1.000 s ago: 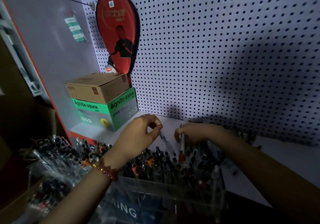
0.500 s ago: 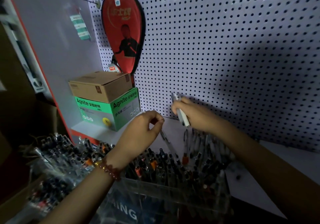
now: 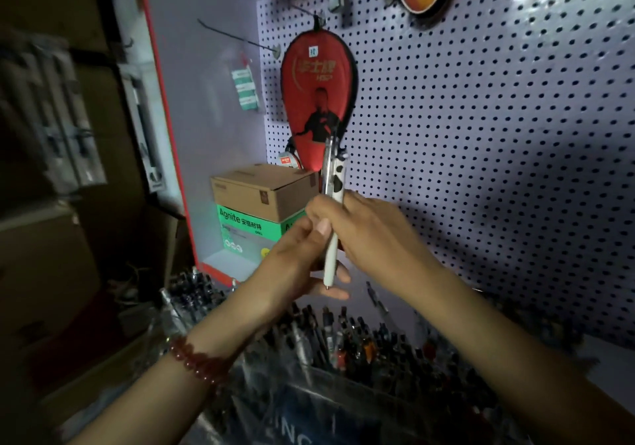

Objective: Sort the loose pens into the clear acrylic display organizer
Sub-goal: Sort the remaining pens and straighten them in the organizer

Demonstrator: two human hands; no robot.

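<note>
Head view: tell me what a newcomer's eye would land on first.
The white, black-spotted pen stands upright at centre frame, gripped by the right hand with the left hand close against it. Behind it a red paddle case hangs on the pegboard. Below the hands, the clear organizer is crammed with dark pens.

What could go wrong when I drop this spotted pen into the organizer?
The organizer looks packed with pens, so the spotted pen may jam or push others out. Its tip points down close to the left hand and could mark it. A clear pen seems held alongside it in the right hand, so one might slip.
</note>
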